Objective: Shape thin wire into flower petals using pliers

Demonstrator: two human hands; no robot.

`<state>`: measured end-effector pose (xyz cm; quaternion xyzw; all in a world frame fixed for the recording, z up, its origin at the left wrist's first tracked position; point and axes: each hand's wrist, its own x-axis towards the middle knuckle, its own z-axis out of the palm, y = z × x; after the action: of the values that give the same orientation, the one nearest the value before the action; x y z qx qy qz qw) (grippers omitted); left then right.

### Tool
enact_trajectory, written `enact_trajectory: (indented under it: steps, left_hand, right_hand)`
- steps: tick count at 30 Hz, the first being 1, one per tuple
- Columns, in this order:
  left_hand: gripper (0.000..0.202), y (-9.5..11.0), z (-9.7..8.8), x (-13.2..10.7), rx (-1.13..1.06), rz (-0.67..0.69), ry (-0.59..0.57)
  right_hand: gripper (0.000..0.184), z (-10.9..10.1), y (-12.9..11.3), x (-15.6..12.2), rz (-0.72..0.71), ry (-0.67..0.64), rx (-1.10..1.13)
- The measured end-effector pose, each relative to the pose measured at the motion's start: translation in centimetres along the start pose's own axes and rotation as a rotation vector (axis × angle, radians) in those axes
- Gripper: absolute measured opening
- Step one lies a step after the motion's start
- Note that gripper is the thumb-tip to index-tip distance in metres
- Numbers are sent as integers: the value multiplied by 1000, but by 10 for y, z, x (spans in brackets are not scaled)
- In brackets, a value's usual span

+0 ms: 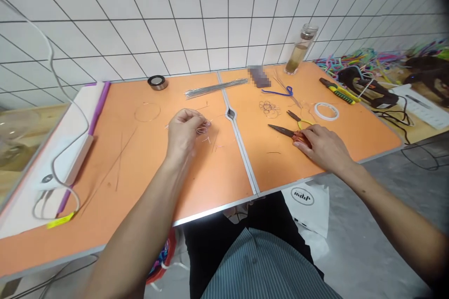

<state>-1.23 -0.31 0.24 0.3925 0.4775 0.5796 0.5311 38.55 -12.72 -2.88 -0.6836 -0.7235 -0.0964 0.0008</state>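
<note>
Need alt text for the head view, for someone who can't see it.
A person's left hand holds thin bent wire over an orange table, while the right hand touches red-handled pliers. Farther back lie straight wires and a tape roll.

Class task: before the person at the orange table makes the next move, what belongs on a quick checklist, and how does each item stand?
1. Thin looped metal wire secured: ok, pinched in the left grip.
2. Red-handled pliers with dark pointed jaws at hand: ok, the right grip is on the handles.
3. Firm hold on those pliers: cannot tell, the hand covers much of the handles.
4. Pliers at the looped wire: not ok, the grey table seam lies between them.
5. Surface near the pliers free of scraps: not ok, a short thin wire piece lies there.
6. Wire ends tucked in: cannot tell, too fine.
</note>
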Motion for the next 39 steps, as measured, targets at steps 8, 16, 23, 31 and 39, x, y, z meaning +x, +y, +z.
enact_trajectory:
  steps: [8,16,23,31,39]
  left_hand:
    - [16,2,-2,2,-41,19,-17]
    - [13,6,-9,6,-38,10,-2]
    - [14,12,-15,10,-58,-20,27]
    - [17,26,-24,15,-149,-11,86]
    - [14,31,-25,14,-145,13,108]
  right_hand:
    - [54,-4,-16,-1,106,73,-97]
    - [37,-45,-62,30,511,-468,1686]
    - [41,-35,-111,84,262,-730,1651]
    - [37,-34,-148,131,-272,-557,1086]
    - [23,-21,-160,130,-450,-273,791]
